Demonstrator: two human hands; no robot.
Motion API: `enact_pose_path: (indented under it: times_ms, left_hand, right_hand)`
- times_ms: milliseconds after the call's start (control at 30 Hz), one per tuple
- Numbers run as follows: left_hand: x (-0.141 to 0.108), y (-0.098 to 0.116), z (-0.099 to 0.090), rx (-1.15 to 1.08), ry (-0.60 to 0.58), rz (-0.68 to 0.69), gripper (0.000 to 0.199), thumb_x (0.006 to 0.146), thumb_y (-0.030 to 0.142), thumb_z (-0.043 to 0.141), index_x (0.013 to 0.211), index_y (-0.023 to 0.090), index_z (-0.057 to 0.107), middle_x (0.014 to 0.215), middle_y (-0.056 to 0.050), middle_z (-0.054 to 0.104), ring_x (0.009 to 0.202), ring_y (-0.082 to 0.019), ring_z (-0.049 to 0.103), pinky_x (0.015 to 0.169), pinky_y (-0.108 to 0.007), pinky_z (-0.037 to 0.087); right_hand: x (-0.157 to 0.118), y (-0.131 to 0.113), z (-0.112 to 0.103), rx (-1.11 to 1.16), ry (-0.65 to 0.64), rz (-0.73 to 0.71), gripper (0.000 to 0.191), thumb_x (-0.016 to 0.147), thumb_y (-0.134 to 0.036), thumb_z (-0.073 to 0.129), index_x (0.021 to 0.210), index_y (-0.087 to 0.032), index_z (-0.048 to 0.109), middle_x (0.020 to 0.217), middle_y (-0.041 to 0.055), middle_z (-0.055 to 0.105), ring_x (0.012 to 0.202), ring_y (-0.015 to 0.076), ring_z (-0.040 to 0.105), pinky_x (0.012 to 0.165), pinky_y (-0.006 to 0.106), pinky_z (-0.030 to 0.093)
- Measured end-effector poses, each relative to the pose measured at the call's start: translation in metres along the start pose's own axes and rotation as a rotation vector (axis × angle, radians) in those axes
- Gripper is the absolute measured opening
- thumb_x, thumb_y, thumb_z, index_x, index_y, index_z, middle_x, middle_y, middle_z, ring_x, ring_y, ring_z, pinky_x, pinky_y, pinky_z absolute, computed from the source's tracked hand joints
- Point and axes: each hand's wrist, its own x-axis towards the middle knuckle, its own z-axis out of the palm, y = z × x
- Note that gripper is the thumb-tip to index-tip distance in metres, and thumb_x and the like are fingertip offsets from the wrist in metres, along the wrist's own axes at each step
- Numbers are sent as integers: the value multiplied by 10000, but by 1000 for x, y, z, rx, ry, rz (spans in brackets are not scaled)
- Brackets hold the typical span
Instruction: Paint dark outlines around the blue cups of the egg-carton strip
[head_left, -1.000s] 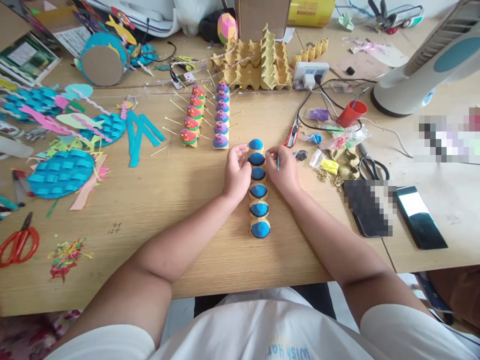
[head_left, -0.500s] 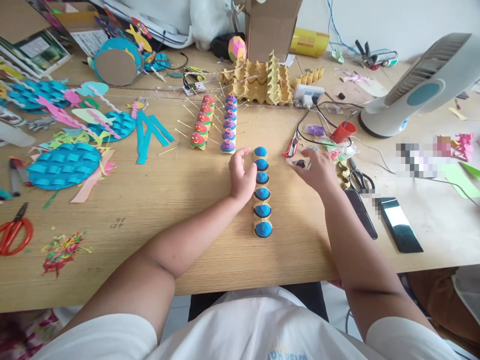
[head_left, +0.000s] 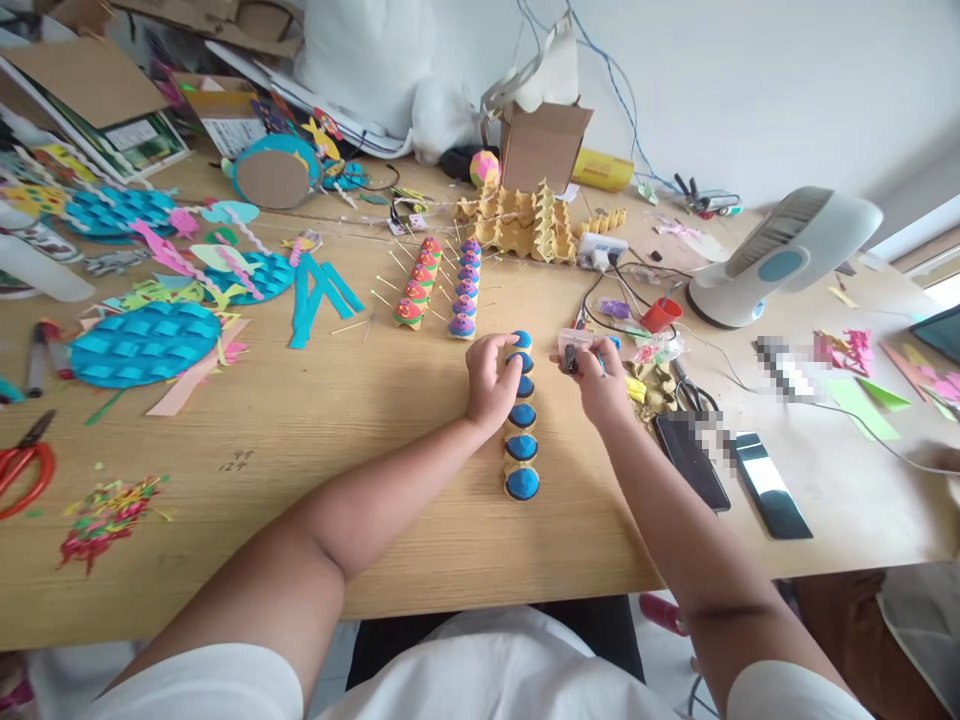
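Observation:
A strip of egg-carton cups (head_left: 522,447) stands in front of me, its domes covered in blue with dark rims. My left hand (head_left: 491,385) is closed at its far end, thumb and fingers about the upper cups. To the right of the strip, my right hand (head_left: 600,380) grips a small clear plastic box (head_left: 574,345) with a dark lump in it; what the lump is, I cannot make out. Beyond my left hand are two finished-looking strips, one red and green (head_left: 417,285), one purple (head_left: 465,288), with faces and thin sticks poking out.
Woven blue paper discs (head_left: 146,343) and orange scissors (head_left: 28,465) lie at left, near a heap of coloured scraps (head_left: 111,520). On the right are a white fan (head_left: 780,262), a red cup (head_left: 661,315), black scissors (head_left: 694,392) and two phones (head_left: 690,460). Bare egg cartons (head_left: 517,228) sit behind.
My right hand has taken hold of the clear box and moved left towards the blue strip. My left hand has stayed at the strip's far end. The view has tilted up.

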Motion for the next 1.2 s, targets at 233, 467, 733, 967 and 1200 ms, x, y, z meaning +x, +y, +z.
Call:
enact_pose_path:
  times_ms: [233,467,733,967,1200]
  left_hand:
    - [0,7,0,119,-55,153,201,988,328,671,1178,281,717,1233,-101,748,1270,-283,675,1194,-486,473]
    - [-4,7,0,166,-70,191,206,1021,365,669,1189,300,767,1268,-109,716,1300,-283,647,1198,-479,476]
    - [-3,6,-3,118,-79,124,155,1017,353,701,1124,274,781,1257,-100,716,1309,-272,635,1208,-453,461]
    - [-3,1,-2,113,-82,61,118,1004,301,728,1105,282,786,1263,-73,720,1325,-251,624,1207,-431,472]
    - [-2,-1,-2,119,-5,131,104,1021,361,731,1057,267,756,1189,-69,717,1268,-243,647,1165,-423,483]
  right_hand:
    - [2,21,20,-162,67,-246,240,797,-326,675,890,-276,459,1296,105,728,1153,242,688,1001,414,536]
    - [-5,27,18,-448,-110,-572,190,857,-168,625,877,-285,477,1259,155,757,1174,300,723,951,493,548]
    - [-9,24,22,-451,-152,-676,187,921,-118,573,900,-283,488,1256,175,754,1379,313,686,1018,516,575]
    - [-4,35,23,-477,-193,-820,307,875,-194,771,1011,-278,509,1421,176,713,1316,312,705,996,515,606]
    - [0,33,20,-551,-156,-935,287,939,-246,790,1013,-280,515,1370,162,754,1203,295,749,941,484,615]
